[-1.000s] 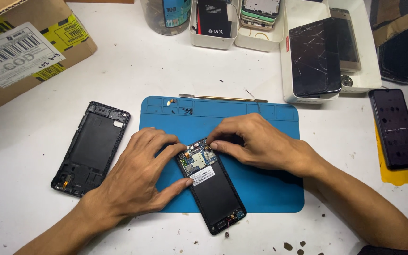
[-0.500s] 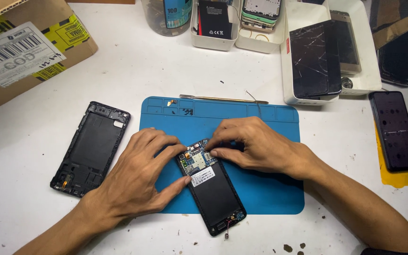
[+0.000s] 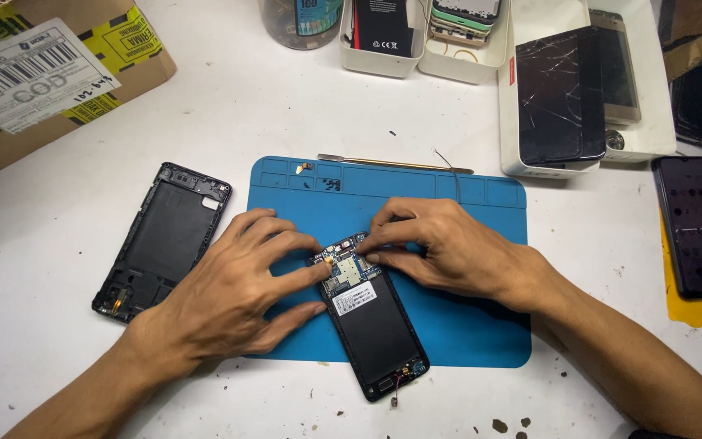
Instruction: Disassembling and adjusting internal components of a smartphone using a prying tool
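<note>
The opened phone (image 3: 375,325) lay face down on the blue mat (image 3: 481,325), tilted, its top end near the mat's middle and its bottom end poking past the mat's front edge onto the white table (image 3: 286,106). Both hands met over the phone's top end, where the circuit board (image 3: 345,268) showed bare. The left hand (image 3: 237,293) came in from the mat's left side, fingers spread — its forefinger tip rested on the board's left edge and its thumb pressed the phone's left side lower down. The right hand (image 3: 448,248) came from the mat's right side, its fingers bunched close together and pressed on the board's upper right corner; whether they pinched some small part there could not be told. The phone's dark battery area and lower end lay uncovered, toward the front edge of the mat between the two wrists. Left of the mat, just off it, lay a black frame (image 3: 164,240), apart from the left hand. Along the mat's far edge lay a thin metal tool (image 3: 392,163). Beyond the mat's right far corner stood a white tray (image 3: 509,122) with cracked screens (image 3: 562,97) — and well to the mat's right lay another dark phone (image 3: 695,223). A cardboard box (image 3: 50,73) stood far off the mat's left far corner.
</note>
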